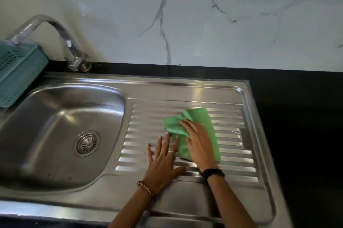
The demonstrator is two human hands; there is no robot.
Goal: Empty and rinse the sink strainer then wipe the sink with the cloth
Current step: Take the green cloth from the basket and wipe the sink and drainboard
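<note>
Since the strainer point(87, 144) sits in the drain, wiping's underway. Right hand point(199, 146) presses the cloth point(202, 119) flat on the ribbed drainboard point(232, 155), grip spread; left hand point(164, 161) lies spread beside it, probably for balance.

Your right hand point(199, 143) lies flat on the green cloth point(196, 122) on the ribbed drainboard point(232, 153). Your left hand point(163, 161) rests spread just beside it, fingertips touching the cloth. The strainer point(87, 143) sits in the sink point(55, 116) drain.
</note>
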